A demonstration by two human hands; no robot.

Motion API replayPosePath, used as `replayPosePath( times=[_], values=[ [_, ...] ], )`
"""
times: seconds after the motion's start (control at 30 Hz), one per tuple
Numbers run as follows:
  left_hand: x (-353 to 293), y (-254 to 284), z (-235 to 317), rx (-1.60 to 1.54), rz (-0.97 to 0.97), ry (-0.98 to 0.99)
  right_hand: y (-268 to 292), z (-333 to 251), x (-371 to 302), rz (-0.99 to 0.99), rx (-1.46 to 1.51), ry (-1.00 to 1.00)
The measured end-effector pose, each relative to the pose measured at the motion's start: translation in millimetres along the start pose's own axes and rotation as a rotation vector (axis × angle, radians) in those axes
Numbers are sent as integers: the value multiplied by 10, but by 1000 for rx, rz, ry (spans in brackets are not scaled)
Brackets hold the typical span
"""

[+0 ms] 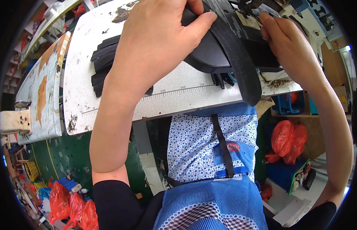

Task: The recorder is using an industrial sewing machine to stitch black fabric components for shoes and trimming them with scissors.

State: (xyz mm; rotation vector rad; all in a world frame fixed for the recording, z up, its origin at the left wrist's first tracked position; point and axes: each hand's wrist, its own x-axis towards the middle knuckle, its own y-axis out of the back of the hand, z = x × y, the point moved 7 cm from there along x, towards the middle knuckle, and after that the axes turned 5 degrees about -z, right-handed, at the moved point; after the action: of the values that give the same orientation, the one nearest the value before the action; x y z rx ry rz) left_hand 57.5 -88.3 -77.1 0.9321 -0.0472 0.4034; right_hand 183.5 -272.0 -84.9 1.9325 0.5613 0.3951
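Note:
A long black strap (241,63) with a rounded end runs down over the black sewing machine bed (215,53); that end hangs past the table's front edge. My left hand (163,38) is closed at the strap's upper part, with the thumb tip against it and some fingers cut off by the picture's top. Beside the needle area and its metal plate (249,20), my right hand (291,44) has its fingers curled together. Whatever lies under those fingertips is hidden. Several black strips (103,57) lie in a pile left of my left wrist, partly covered by my forearm.
The white worktable (148,109) carries a printed ruler along its front edge. Another worn table (42,92) stands at the left. Red plastic bags (287,142) hang at the right, and more red bags (73,207) sit lower left. A blue basket (289,103) is under the table's right side.

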Motion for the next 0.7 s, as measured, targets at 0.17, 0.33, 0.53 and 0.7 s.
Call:
replayPosePath(
  times=[0.17,0.33,0.53,0.7],
  values=[
    [2,-1,11,-4,12,-59,37,47,93,24,-170,63],
    [58,-109,-152,-32,76,-143,62,65,140,-1,-374,-12],
    [32,-88,-137,-28,110,-229,-19,-283,-235,60,-686,321],
    [49,-67,-144,-12,66,-203,45,-309,-235,96,-423,254]
  ],
)
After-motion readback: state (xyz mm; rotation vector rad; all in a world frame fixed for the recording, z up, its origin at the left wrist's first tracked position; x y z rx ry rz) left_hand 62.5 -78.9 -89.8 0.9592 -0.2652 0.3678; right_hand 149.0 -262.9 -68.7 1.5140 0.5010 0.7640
